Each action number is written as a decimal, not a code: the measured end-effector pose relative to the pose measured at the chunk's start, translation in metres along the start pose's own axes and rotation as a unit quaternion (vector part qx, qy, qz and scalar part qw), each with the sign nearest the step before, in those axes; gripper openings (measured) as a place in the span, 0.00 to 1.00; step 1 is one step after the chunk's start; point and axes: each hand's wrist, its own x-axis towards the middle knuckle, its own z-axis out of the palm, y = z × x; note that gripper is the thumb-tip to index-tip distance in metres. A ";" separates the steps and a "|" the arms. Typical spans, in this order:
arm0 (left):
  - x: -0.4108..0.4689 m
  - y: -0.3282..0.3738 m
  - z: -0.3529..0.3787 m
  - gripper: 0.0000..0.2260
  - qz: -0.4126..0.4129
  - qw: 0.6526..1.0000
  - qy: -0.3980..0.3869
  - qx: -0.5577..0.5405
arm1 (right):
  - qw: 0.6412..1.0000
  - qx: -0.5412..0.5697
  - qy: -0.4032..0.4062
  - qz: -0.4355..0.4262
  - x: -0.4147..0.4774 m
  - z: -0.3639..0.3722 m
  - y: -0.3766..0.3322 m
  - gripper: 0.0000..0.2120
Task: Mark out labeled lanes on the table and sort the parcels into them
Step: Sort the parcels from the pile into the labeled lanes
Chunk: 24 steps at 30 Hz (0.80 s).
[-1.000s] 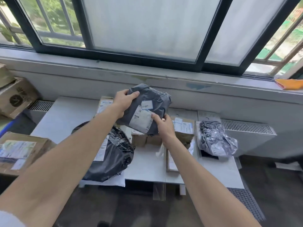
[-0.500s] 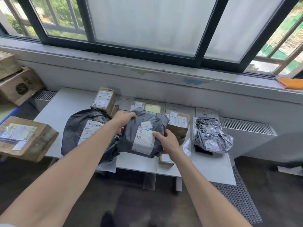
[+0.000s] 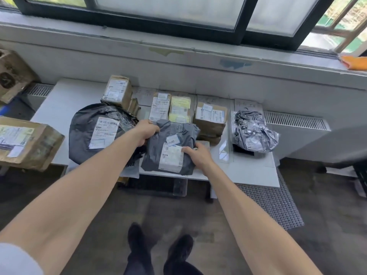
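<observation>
Parcel bags point(image 3: 174, 130): 3; 2 hands point(image 3: 146, 132) point(image 3: 198, 155) on 1.

Left hand point(image 3: 146, 132), right hand point(image 3: 198, 155) forward, fingers curled.

Grey bag point(image 3: 174, 133), mid table: matt plastic film, soft creases. Its label point(image 3: 171, 158): smooth white paper. At 9 o'clock, black bag point(image 3: 85, 132): glossier plastic, wrinkled, w/ bright highlights. At 3, silver bag point(image 3: 254, 133): v. shiny crinkled film. At 1, box point(image 3: 210, 118): matt brown cardboard, scuffed edges. At 12, yellow parcel point(image 3: 179, 109): matt, paper-like. Table point(image 3: 65, 100): smooth matt white top. Floor at 4, mat point(image 3: 278, 203): coarse open mesh, material unclear. Sill at 2, cloth point(image 3: 355, 61): orange, soft-looking fabric.
</observation>
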 end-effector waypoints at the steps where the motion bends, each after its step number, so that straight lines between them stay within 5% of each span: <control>1: 0.001 -0.002 0.002 0.03 -0.008 1.000 -0.001 0.007 | 1.000 0.006 -0.001 0.007 0.001 0.002 0.005 0.16; 7: 0.008 -0.010 0.012 0.24 -0.040 0.998 -0.004 0.055 | 0.999 -0.050 0.002 0.018 0.011 0.012 0.024 0.16; 10: 0.013 -0.008 0.016 0.21 -0.047 0.996 0.000 0.072 | 0.996 -0.082 0.006 0.021 0.016 0.016 0.028 0.15; 14: 0.017 -0.001 0.022 0.02 -0.033 0.995 -0.001 0.099 | 0.996 -0.088 0.020 0.020 0.024 0.020 0.027 0.13; 19: 0.025 0.012 0.024 0.02 0.007 0.993 0.023 0.118 | 0.995 -0.096 0.019 0.032 0.029 0.020 0.024 0.26; 24: 0.024 0.023 0.025 0.06 0.088 0.970 0.069 0.214 | 0.974 -0.199 0.089 -0.063 0.032 0.014 0.005 0.31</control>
